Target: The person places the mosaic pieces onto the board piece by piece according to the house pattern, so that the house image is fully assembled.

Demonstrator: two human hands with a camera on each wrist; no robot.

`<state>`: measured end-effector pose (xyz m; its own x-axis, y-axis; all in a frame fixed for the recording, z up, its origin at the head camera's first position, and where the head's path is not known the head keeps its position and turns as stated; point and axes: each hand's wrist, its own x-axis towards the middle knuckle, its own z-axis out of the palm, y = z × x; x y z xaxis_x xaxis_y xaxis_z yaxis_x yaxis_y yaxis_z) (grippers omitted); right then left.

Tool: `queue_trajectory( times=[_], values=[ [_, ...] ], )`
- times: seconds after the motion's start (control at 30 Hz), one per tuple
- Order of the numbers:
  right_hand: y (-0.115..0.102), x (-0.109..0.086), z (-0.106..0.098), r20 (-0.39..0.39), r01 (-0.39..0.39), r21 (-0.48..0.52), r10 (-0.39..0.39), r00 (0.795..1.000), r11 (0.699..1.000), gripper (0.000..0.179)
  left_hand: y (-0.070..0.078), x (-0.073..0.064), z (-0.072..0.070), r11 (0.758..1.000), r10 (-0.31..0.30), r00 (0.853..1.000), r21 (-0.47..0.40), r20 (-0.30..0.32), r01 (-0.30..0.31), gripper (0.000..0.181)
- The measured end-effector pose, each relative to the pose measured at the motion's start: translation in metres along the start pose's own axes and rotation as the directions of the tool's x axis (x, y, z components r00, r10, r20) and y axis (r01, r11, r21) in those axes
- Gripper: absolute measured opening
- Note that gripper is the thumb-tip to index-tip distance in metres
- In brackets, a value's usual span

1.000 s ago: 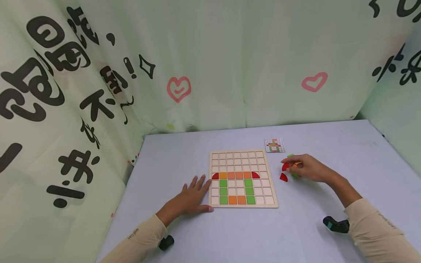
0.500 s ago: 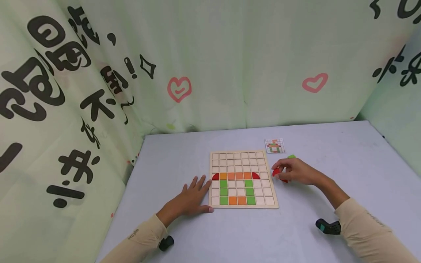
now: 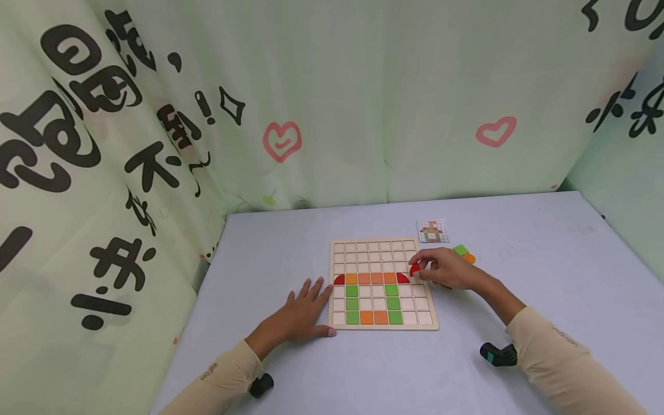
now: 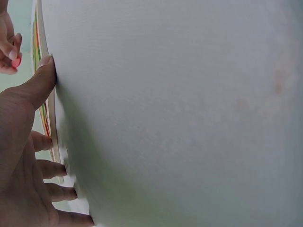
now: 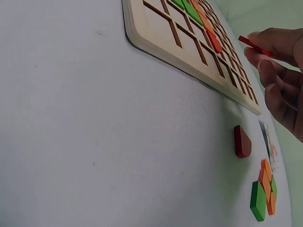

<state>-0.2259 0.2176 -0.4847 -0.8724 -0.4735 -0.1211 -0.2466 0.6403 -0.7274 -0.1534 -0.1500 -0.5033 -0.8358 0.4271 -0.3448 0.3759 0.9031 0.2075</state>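
My right hand point(image 3: 451, 268) pinches a red rounded-edge tile point(image 5: 254, 46) between thumb and fingertips, above the right side of the wooden grid board point(image 3: 373, 328). Beside it in the head view, a red quarter-circle tile point(image 3: 403, 278) lies in the board, at the right end of a row of orange tiles. Another red one point(image 3: 339, 279) fills the left end. Green tiles point(image 3: 352, 303) form two columns below, with two orange squares between them at the bottom. My left hand point(image 3: 301, 314) rests with fingers spread against the board's left edge, its thumb at the near corner.
Right of the board lies a loose red tile point(image 5: 242, 142), mostly hidden by my hand in the head view. Beyond it are several green and orange tiles point(image 5: 258, 201). A small pattern card point(image 3: 433, 231) lies behind the board's far right corner. Curtains surround the table.
My right hand has moved left from the loose tiles to over the board, carrying the red tile. Green and orange tiles it covered now show. My left hand has stayed in place.
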Motion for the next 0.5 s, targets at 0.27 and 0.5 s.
queue_trajectory(
  times=[0.27,0.5],
  values=[
    [-0.011,0.013,0.008,0.033,0.043,0.012,-0.043,0.999,0.999,0.031,0.002,-0.002,-0.003,1.0,-0.006,1.0,-0.011,-0.001,0.006,0.1],
    [-0.018,0.025,0.018,0.045,0.045,0.028,-0.046,0.998,0.999,0.026,0.002,-0.002,-0.001,1.0,0.0,1.0,-0.012,-0.003,0.0,0.1]
  ],
)
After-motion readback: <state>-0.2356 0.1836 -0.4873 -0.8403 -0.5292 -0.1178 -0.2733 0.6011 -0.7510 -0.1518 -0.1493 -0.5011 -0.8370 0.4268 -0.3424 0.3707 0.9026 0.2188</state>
